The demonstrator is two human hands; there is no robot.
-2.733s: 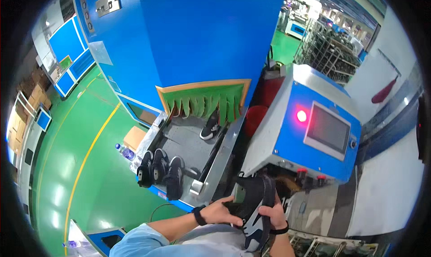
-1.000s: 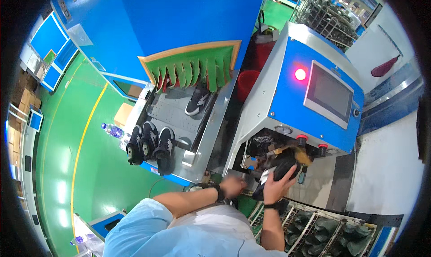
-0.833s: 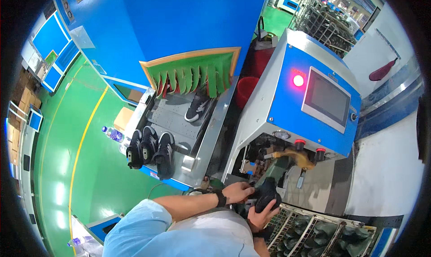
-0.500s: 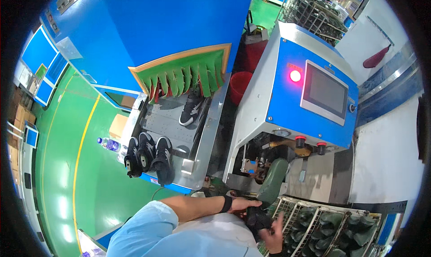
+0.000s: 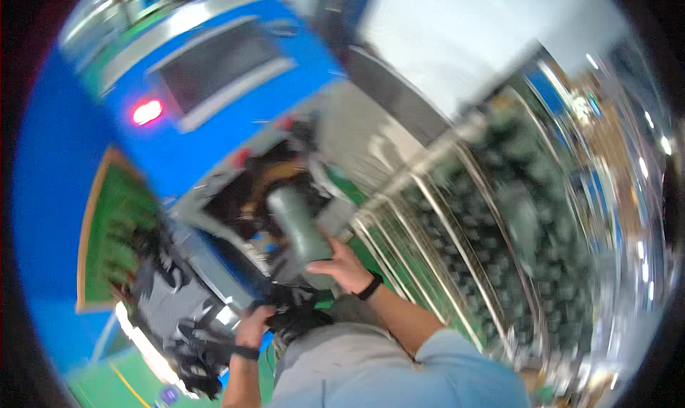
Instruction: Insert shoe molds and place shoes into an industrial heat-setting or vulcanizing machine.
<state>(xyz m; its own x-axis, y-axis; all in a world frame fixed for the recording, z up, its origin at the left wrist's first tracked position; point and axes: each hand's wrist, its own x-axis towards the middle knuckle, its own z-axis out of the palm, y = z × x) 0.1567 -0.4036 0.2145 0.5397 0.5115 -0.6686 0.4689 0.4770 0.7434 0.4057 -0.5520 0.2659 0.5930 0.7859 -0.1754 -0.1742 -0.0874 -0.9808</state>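
The picture is smeared by motion. My left hand is closed on a dark black shoe upper, held low in front of my body; its exact shape is blurred. My right hand grips the lower end of a green shoe last, thumb on one side and fingers on the other. The last sticks out toward me from the opening of a blue and white machine, just beyond the black upper. Black wristbands circle both wrists.
A wire rack filled with dark green lasts stands to the right. At the left, several black and white shoes lie on a conveyor by a green strip curtain. A red lamp glows on the machine beside its screen.
My view has swung right, toward the rack. My right hand has gone from beside the black upper to the green last. The upper stays in my left hand, now left of the last.
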